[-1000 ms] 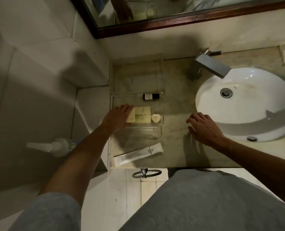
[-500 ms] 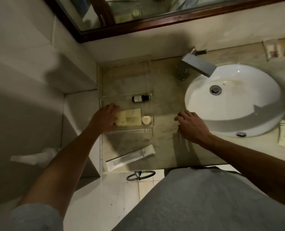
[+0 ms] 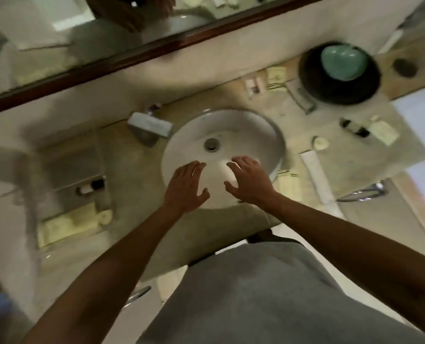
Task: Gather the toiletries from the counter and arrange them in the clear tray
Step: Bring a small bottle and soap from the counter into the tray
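Note:
The clear tray [image 3: 57, 184] sits on the counter at the left, blurred, with a small dark bottle [image 3: 91, 186], pale yellow packets [image 3: 67, 223] and a round soap [image 3: 105, 216] in it. My left hand [image 3: 185, 186] and my right hand [image 3: 248, 181] hover over the white sink [image 3: 231, 125], fingers spread, holding nothing. To the right of the sink lie a white tube [image 3: 317, 177], a round soap [image 3: 320, 143], a dark bottle [image 3: 354, 127], a yellow packet [image 3: 382, 129] and more packets [image 3: 287, 181].
A square metal tap [image 3: 149, 125] stands behind the sink on the left. A dark bowl [image 3: 340, 95] holding a teal object [image 3: 343, 62] sits at the back right, with small packets [image 3: 276, 76] beside it. A mirror [image 3: 57, 28] runs along the wall.
The view has swung right. My left hand has left the tray and moved over the sink; my right hand has lifted off the counter to hover beside it.

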Demonstrator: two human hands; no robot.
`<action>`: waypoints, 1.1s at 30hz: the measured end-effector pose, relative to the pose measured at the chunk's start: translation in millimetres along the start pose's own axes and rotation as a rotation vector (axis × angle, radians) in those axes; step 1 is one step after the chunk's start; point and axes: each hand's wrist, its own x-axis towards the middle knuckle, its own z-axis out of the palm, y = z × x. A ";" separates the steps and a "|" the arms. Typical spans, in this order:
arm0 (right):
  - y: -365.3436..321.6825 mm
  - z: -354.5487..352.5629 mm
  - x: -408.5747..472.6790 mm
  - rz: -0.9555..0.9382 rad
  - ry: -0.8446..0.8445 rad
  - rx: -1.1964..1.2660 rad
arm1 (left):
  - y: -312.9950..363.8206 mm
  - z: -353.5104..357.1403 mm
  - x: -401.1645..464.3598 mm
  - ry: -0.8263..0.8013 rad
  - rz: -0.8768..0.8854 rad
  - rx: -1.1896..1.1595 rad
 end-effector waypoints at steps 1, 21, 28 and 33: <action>28.6 -6.0 -9.5 0.030 0.005 0.002 | 27.3 8.6 20.0 -0.008 0.015 -0.017; 366.3 -58.2 -50.3 0.672 -0.039 -0.042 | 273.1 104.2 283.0 -0.335 0.261 -0.104; 373.8 -58.2 -36.1 0.549 -0.012 -0.045 | 266.3 99.8 294.4 -0.246 0.196 -0.097; 345.0 -57.4 -32.5 0.396 0.067 0.113 | 243.6 92.7 285.0 -0.224 0.066 -0.115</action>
